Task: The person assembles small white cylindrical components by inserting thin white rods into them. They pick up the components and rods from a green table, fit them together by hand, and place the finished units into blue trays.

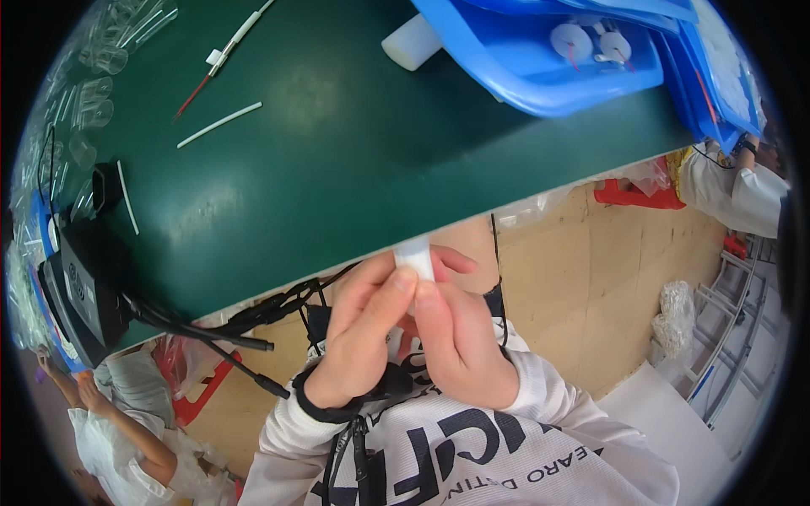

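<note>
Several fingers (393, 295) half-hide a white piece (414, 258).

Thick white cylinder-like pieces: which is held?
The piece between left hand and right hand; the other lies on the green table, by the blue bin.

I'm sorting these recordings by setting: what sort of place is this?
Probably a small assembly workshop: the green table carries a blue bin with small white parts and many clear plastic containers, with another person at its left end.
</note>
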